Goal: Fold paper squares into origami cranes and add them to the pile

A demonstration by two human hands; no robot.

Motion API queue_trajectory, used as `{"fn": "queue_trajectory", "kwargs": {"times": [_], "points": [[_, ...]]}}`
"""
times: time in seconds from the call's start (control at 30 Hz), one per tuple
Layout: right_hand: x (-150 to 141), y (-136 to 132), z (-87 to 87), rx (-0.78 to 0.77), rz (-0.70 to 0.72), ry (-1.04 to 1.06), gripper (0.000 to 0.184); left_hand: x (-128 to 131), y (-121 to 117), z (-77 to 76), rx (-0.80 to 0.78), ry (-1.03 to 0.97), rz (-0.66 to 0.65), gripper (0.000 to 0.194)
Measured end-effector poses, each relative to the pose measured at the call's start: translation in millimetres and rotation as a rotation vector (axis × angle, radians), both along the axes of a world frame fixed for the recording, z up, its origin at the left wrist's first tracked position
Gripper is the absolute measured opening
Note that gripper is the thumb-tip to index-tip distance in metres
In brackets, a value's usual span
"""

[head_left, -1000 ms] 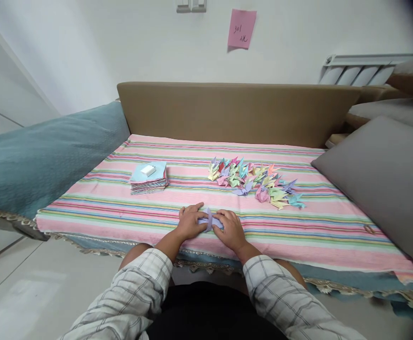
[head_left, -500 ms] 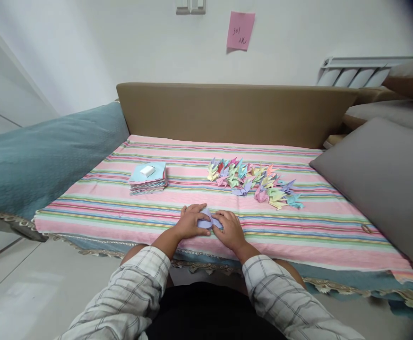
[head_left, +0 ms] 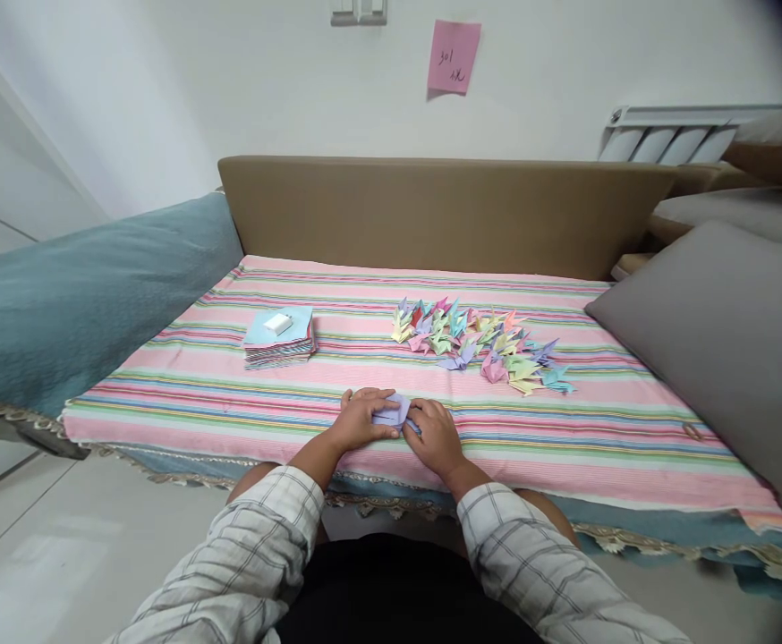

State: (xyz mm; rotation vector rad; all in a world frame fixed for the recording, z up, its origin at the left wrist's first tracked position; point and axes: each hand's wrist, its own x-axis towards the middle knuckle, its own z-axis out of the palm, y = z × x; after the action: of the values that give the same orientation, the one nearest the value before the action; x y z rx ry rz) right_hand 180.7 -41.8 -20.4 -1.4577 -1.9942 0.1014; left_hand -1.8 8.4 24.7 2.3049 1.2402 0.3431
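Since the earlier frame the raised fold of the lavender paper (head_left: 397, 408), which stood up between the two hands, has gone over toward the left hand (head_left: 362, 420) and now lies flatter, while the right hand (head_left: 437, 436) has hardly shifted. The left hand is half curled, its forefinger over the paper and its thumb along the near edge, with the paper held between them. The right hand is bent nearly closed, its thumb and fingertips on the paper's right end. The paper sits right between the hands, low over the striped cloth (head_left: 163, 385). Beyond the left hand and off to its left is a stack of paper sheets (head_left: 280, 347), with a small white block (head_left: 277, 323) on top. Beyond the right hand, and spreading to its right, lie many folded paper cranes (head_left: 441, 342) in mixed colours. Well to the right of that hand leans a grey cushion (head_left: 719, 340)
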Motion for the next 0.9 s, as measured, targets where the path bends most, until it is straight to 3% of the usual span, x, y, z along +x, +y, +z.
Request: {"fn": "queue_trajectory", "kwargs": {"times": [0.43,0.63,0.7,0.9], "points": [[2,0,-5.5,0.045,-0.008,0.175,0.012,7,0,-16.0,0.121,-0.129,0.082,0.034],[5,-1,-16.4,0.112,0.001,0.344,0.055,7,4,-21.6,0.211,-0.159,0.014,0.033],[7,-2,-18.2,0.15,0.031,0.344,0.061,7,6,-20.2,0.232,-0.162,-0.05,0.033],[12,-6,-10.2,0.192,0.083,0.282,0.041,11,7,-7.0,0.318,-0.073,-0.174,0.03]]}}
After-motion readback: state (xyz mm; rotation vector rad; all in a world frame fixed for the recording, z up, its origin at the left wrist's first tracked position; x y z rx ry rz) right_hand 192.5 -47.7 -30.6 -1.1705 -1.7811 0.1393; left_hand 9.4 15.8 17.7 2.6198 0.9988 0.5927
